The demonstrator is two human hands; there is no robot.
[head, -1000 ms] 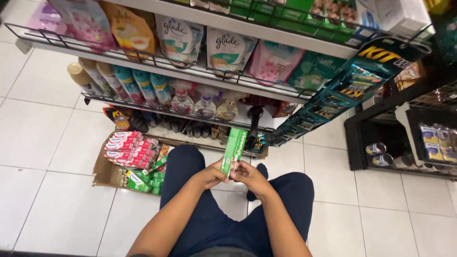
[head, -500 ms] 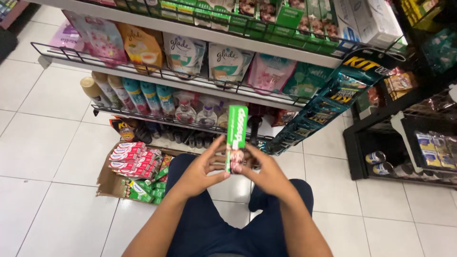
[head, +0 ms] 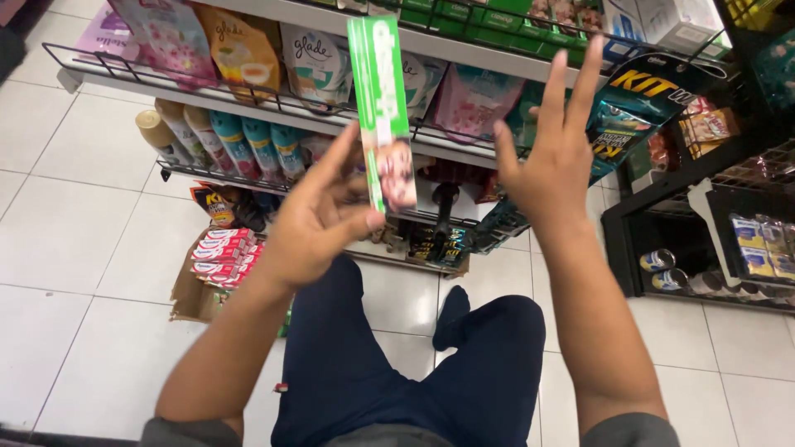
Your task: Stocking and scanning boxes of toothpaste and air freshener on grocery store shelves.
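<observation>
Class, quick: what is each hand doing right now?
Left hand: closed on a green toothpaste box, held upright.
Right hand: open, fingers spread, holding nothing.

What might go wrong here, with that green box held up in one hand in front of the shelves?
The left hand pinches only the lower end of the long green box, so it may tip or slip and fall to the tiled floor. The right hand is open and off the box, giving no support. The box top is close to the pouches on the wire shelf and might knock one loose.
</observation>
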